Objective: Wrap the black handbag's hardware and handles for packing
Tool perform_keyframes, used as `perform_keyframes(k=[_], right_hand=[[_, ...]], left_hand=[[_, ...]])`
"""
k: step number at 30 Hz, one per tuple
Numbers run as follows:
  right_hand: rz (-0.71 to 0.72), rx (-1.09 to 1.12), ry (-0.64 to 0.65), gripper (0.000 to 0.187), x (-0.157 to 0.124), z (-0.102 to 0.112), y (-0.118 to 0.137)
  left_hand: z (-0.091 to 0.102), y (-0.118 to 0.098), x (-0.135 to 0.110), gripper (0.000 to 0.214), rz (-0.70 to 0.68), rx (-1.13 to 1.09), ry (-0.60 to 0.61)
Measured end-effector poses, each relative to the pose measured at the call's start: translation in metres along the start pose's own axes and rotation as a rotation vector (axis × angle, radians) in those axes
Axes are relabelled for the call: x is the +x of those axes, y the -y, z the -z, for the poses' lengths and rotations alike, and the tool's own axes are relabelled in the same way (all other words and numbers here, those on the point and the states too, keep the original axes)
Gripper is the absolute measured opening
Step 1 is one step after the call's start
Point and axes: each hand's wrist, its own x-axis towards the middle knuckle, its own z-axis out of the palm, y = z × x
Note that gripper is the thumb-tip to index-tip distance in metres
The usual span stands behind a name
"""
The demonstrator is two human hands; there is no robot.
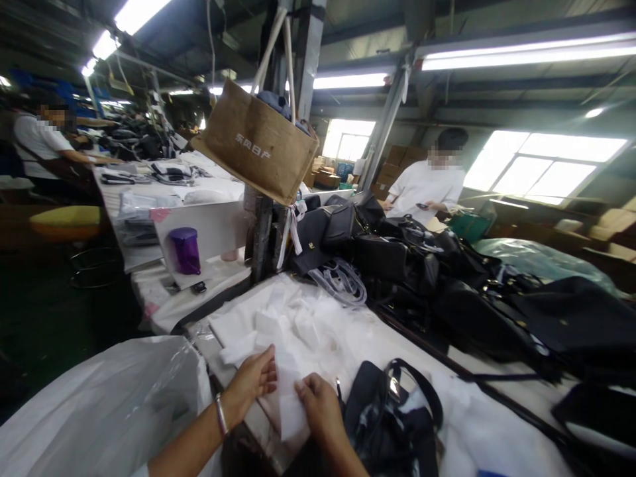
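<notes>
A thin white translucent sheet (pixel 288 391), like tissue paper or soft plastic, hangs upright between my hands over the table edge. My right hand (pixel 320 404) pinches its right side between thumb and fingers. At the sheet's left edge, my left hand (pixel 251 384) is half curled, thumb apart from the fingers; whether the fingertips touch the sheet is unclear. Beyond both hands lies a crumpled heap of similar white sheets (pixel 318 324). Just right of my right hand rests a black bag (pixel 368 411) with a looped strap and a shiny metal part.
Black bags (pixel 397 258) are piled along the back and right. A large white plastic bag (pixel 124 377) bulges at lower left. A brown tote (pixel 258 142) hangs from a post. A purple bin (pixel 185 250) stands further left. One co-worker (pixel 422 185) stands behind the pile, another (pixel 40 142) far left.
</notes>
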Motion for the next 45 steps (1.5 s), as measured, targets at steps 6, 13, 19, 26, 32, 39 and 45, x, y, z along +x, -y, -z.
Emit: perform_keyframes(k=[6,13,19,26,32,39,45], right_hand=[[-0.017,-0.066,-0.009,0.03,0.0,0.0,-0.006],[-0.038,-0.014,-0.073,0.038,-0.012,0.014,-0.011],[-0.162,0.161,-0.025,0.043,-0.044,0.028,-0.014],[-0.075,0.066,-0.117,0.02,-0.05,0.022,-0.023],[-0.067,0.079,-0.099,0.034,-0.047,0.034,-0.033],[-0.075,0.11,-0.105,0.041,-0.052,0.039,-0.033],[-0.074,0.117,-0.276,0.036,-0.085,0.073,-0.019]], left_hand=[[-0.019,0.009,-0.035,0.042,0.137,0.074,0.239],[-0.034,0.029,-0.017,0.042,0.048,0.141,0.112],[-0.043,0.038,-0.012,0.042,-0.031,0.165,0.066],[-0.051,0.045,-0.01,0.049,-0.069,0.194,0.055],[-0.052,0.041,-0.023,0.045,0.044,0.202,0.192],[-0.06,0.052,-0.025,0.047,0.077,0.233,0.241],[-0.066,0.055,-0.026,0.046,0.07,0.264,0.17]])
